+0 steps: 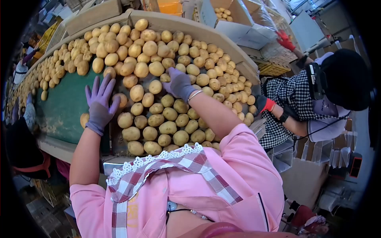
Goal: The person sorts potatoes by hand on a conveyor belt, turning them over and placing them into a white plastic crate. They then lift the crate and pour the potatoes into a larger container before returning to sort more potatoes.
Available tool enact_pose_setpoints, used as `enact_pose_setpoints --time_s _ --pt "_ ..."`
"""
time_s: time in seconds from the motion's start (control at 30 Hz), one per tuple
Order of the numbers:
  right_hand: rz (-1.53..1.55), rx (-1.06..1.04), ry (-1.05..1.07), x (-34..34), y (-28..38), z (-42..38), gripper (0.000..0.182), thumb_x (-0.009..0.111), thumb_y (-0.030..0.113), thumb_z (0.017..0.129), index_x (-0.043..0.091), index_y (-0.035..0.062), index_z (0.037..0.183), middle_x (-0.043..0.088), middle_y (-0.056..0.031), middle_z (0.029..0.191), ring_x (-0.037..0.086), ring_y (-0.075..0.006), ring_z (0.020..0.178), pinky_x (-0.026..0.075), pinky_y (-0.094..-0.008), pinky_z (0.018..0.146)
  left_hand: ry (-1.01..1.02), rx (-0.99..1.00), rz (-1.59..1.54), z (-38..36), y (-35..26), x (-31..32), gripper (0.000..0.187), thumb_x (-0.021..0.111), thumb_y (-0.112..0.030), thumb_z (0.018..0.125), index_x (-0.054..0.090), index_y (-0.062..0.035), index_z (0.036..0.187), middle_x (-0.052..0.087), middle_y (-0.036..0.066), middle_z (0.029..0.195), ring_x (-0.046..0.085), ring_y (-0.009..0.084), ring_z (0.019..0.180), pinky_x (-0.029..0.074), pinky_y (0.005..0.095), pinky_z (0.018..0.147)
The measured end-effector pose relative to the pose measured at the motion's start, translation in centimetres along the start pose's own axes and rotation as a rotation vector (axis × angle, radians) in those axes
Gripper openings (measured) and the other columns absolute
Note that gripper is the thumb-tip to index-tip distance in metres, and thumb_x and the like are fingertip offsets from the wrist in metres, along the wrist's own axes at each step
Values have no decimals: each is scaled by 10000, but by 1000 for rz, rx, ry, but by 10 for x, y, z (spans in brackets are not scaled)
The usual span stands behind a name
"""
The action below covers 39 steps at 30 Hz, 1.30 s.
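My left hand [100, 104], in a purple glove, is spread over the edge of the green belt [67, 107]. Its fingers point away from me, and a potato [121, 100] sits beside its thumb, partly hidden. Among the heaped potatoes, my right hand [178, 84], gloved the same way, has its thumb and fingers curled around a potato [164, 78]. The hand covers part of what lies under it. Larger potatoes [167, 127] are spread in front of me; smaller ones [236, 85] lie to the right.
A padded rim [222, 33] borders the sorting surface. Behind it stand a cardboard box [234, 25] with potatoes and an orange crate [170, 8]. At the right, a co-worker in a checked apron [287, 105] has a red-gloved hand [285, 41] raised; another person's dark head covering [24, 142] is at the left.
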State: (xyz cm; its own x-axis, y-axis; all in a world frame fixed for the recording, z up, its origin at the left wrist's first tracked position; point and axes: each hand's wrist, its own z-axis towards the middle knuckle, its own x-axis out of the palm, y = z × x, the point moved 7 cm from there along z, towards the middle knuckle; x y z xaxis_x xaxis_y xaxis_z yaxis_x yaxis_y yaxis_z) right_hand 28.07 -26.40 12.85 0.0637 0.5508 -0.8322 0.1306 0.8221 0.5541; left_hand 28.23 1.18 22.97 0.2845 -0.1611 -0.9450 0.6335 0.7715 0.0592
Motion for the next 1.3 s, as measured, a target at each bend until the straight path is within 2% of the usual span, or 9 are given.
enact_pose_setpoints --time_s 0.13,0.2,0.3,0.53,0.83,1.03,1.1,1.17,1.3 --pt "433 -446 -445 -30 39 -52 587 754 308 817 574 30 1301 668 -205 1093 683 -336 901 556 -394 812 -20 -25 1 -7 5 -3 649 611 -334 870 434 -173 1473 372 74 1564 293 399 1445 170 673 1130" --pt "326 -775 -195 -54 90 -86 544 761 235 792 612 146 1308 637 -166 984 665 -254 816 561 -367 767 -11 -23 4 -5 10 7 648 610 -330 870 436 -165 1472 375 87 1561 295 402 1444 165 670 1134" --pt "-128 -1357 -605 -126 125 -130 393 669 212 875 635 181 1265 621 -110 1122 673 -217 853 566 -318 733 0 -25 6 -5 8 0 634 603 -327 874 446 -154 1463 382 100 1554 300 403 1440 160 673 1132" --pt "-518 -231 -1052 -295 -97 -18 465 655 285 886 576 156 1326 528 -155 1319 551 -268 1145 464 -402 964 18 -21 14 1 -5 -10 635 610 -361 873 454 -170 1459 394 88 1548 321 401 1428 183 674 1121" --pt "1 -1043 164 -18 50 -155 547 710 405 818 594 234 1324 464 -81 1491 455 -357 1355 330 -529 1152 80 -18 5 -5 -6 -22 624 618 -359 875 474 -157 1447 411 91 1538 329 413 1423 173 646 1136" --pt "-7 -529 66 -71 -96 -91 679 674 415 846 467 201 1456 451 -125 1506 418 -363 1382 324 -515 1138 43 -16 0 2 -6 -22 642 638 -368 867 470 -164 1452 408 78 1543 351 417 1409 191 632 1135" --pt "-529 -546 -37 -91 -100 -77 569 670 329 868 530 171 1397 529 -133 1430 513 -351 1298 420 -430 1076 47 -27 -24 3 -6 -16 651 641 -378 865 464 -177 1458 402 68 1549 346 418 1413 192 632 1135" --pt "6 -120 22 -106 -148 -32 446 673 262 865 610 142 1291 634 -128 1288 590 -329 1190 480 -408 997 43 -16 -22 6 -6 -16 654 642 -382 864 463 -181 1460 399 65 1552 341 416 1416 194 631 1134" --pt "-194 -613 -429 -150 -56 46 381 674 238 861 640 107 1217 675 -128 1145 599 -340 1134 478 -425 981 16 -62 1 7 0 -17 651 642 -386 861 470 -181 1454 408 76 1543 345 377 1424 195 622 1139"
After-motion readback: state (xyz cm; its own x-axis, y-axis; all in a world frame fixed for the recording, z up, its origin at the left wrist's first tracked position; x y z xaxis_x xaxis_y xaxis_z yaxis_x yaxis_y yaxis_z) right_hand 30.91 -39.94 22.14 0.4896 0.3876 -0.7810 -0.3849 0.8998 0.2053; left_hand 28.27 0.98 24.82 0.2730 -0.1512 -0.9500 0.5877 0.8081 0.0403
